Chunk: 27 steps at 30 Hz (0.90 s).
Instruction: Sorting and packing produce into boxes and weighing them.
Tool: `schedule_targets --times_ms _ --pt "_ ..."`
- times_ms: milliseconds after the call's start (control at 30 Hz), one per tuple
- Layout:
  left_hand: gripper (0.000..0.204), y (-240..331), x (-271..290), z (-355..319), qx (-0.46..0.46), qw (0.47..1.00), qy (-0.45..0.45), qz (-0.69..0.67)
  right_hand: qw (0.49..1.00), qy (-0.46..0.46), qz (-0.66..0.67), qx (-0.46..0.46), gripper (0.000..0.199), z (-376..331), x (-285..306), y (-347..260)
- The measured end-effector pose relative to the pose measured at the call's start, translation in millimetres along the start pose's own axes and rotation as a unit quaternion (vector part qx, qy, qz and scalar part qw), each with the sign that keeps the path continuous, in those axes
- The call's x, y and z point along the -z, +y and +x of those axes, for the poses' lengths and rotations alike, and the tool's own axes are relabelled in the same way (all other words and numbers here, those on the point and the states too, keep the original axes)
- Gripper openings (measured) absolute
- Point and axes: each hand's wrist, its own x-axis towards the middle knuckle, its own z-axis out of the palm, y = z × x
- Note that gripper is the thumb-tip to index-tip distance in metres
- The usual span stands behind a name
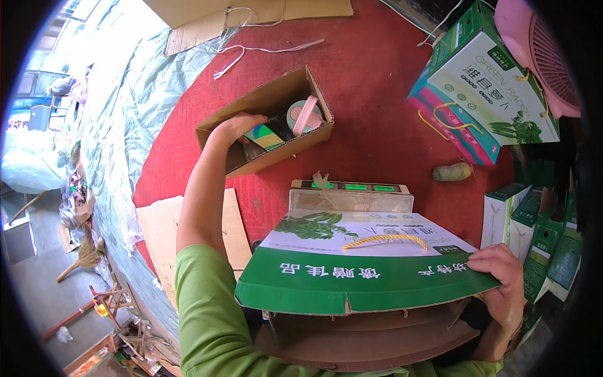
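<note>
A green and white carton [352, 283] with a yellow rope handle [384, 241] lies in front of me, its open flaps toward me. My right hand [499, 270] is closed on its right edge, fingers on the green panel. My left hand [239, 127] reaches into an open brown cardboard box [276, 157] farther off. Next to its fingers is a green, yellow and blue printed packet [264, 136]; whether they grip it is hidden. A pink-handled round item [304, 117] sits at the box's right end.
Behind the carton stands a scale [352, 195] with lit green displays. A green radish [452, 172] lies on the red cloth [370, 94]. Green-white gift cartons [483, 81] and a pink plastic basket [553, 56] are at right; flat cardboard [235, 220] lies at left.
</note>
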Motion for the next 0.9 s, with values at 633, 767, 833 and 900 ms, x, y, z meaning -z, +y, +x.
schedule_targets --times_ms 633,767,833,900 --pt "0.05 1 2 2 0.043 0.998 -0.034 0.028 1.0 0.003 -0.01 0.003 0.022 0 -2 2" --pt "0.048 7 -3 7 0.061 0.997 -0.023 0.048 1.0 0.003 -0.015 0.007 0.022 -2 1 0" --pt "0.048 8 -2 5 0.072 0.996 -0.017 0.055 1.0 0.001 -0.013 0.007 0.022 -1 0 1" --pt "0.048 10 0 3 0.087 0.993 -0.032 0.069 1.0 -0.003 -0.011 0.009 0.022 0 -1 4"
